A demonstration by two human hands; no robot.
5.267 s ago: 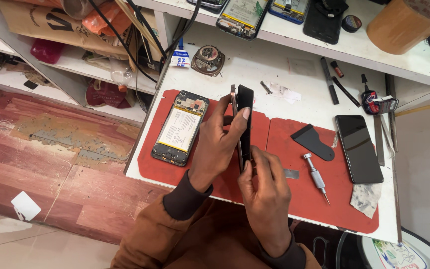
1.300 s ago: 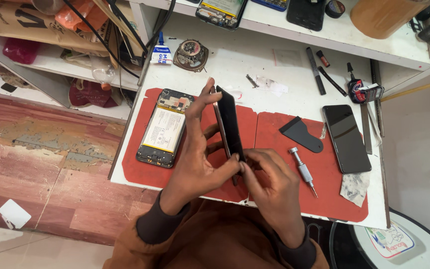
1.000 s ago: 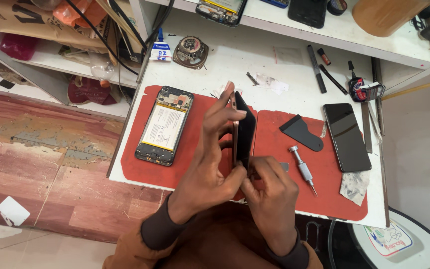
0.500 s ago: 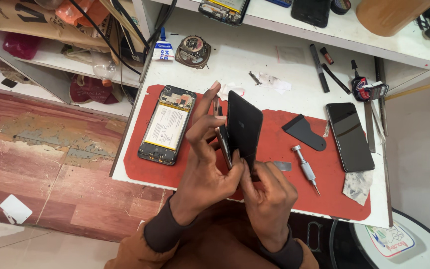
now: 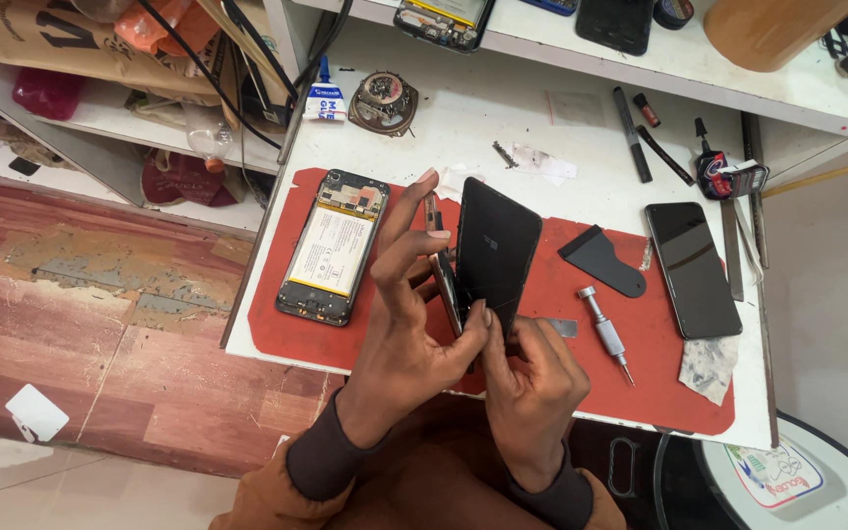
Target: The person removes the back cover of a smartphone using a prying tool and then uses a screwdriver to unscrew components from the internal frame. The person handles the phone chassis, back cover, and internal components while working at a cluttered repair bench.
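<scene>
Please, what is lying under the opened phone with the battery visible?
The opened phone lies flat on a red mat, which rests on the white table. The mat directly beneath it is covered, so anything there cannot be seen.

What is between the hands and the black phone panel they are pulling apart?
Nothing visible. The left hand grips the phone frame directly, and the right hand pinches the bottom of the black panel, which is lifted away from the frame.

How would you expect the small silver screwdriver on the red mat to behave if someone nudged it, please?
The screwdriver has a round metal barrel, so it would probably roll. The red mat it lies on may slow it. It looks stiff and rather heavy for its size.
</scene>
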